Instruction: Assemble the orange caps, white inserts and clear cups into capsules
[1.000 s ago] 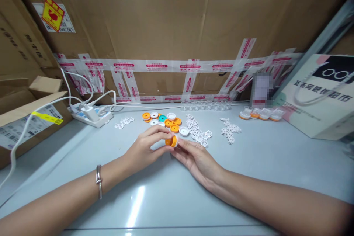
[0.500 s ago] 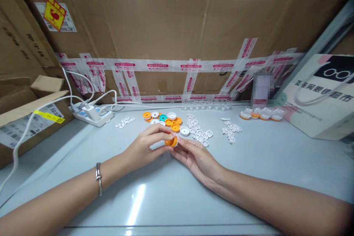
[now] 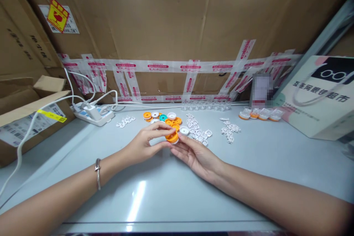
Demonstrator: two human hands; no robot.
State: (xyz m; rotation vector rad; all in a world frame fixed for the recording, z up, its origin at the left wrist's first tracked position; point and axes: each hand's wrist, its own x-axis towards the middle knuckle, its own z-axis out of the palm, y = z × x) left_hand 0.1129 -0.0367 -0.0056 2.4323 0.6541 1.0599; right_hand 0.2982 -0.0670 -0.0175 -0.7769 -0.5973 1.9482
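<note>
An orange round plastic cup-shaped part (image 3: pixel 172 138) with a white edge underneath is held above the table, its hollow side turned up. My left hand (image 3: pixel 151 138) pinches it from the left between thumb and fingers. From the right, my right hand (image 3: pixel 195 155) grips the same part, with thumb at its side and fingers beneath. Just behind the hands lies a group of round parts in orange, white and teal, among them a white one (image 3: pixel 184 130) and a teal one (image 3: pixel 163 117). My left fingers hide some of that group.
White spoked discs (image 3: pixel 197 131) and smaller white pieces (image 3: pixel 231 130) lie right of centre. Clear pieces (image 3: pixel 206 106) line the back. Orange-and-clear assemblies (image 3: pixel 261 114) stand near a paper bag (image 3: pixel 318 99). Little white parts (image 3: pixel 125 121) and a power strip (image 3: pixel 95 114) are at left.
The orange part has tilted so its hollow side faces up more, and a white edge shows beneath it. Both hands keep hold of it. The view has shifted slightly.
</note>
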